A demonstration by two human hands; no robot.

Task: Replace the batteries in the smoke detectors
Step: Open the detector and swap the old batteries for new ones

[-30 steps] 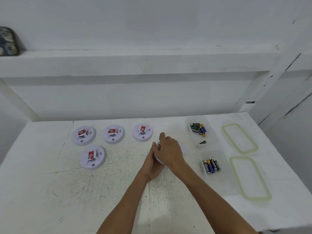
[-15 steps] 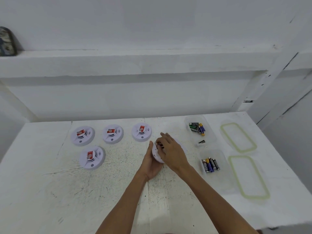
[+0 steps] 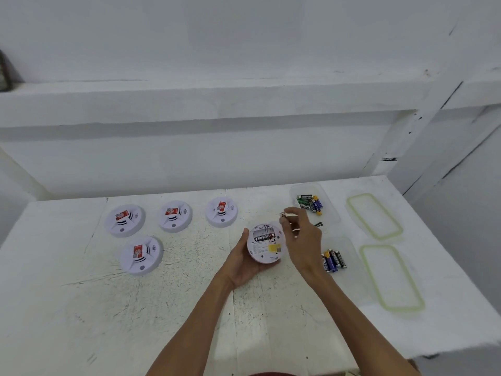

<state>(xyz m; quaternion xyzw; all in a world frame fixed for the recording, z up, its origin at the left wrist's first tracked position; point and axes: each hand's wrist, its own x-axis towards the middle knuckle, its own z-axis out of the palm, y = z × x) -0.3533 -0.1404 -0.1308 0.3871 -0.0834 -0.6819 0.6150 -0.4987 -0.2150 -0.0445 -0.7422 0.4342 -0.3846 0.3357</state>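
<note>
Hands working at an upturned smoke detector [image 3: 267, 244], mid-table.
Left hand [image 3: 241, 267] is cupping it from below, back facing up, a battery [image 3: 264, 236] lying crosswise in the open bay. Right hand [image 3: 302, 236] is hovering just beside, pinching a small piece [image 3: 282, 214], too blurred to name. Four other detectors [image 3: 141, 255] are sitting left, battery tubs [image 3: 334, 213] right, near the table [image 3: 108, 321] edge.

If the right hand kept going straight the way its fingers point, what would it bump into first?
Probably nothing soon. The right hand, pinching a small item, points away and slightly left, over bare table between a smoke detector and the battery tub. Next comes the back wall, though depth is unclear.
</note>
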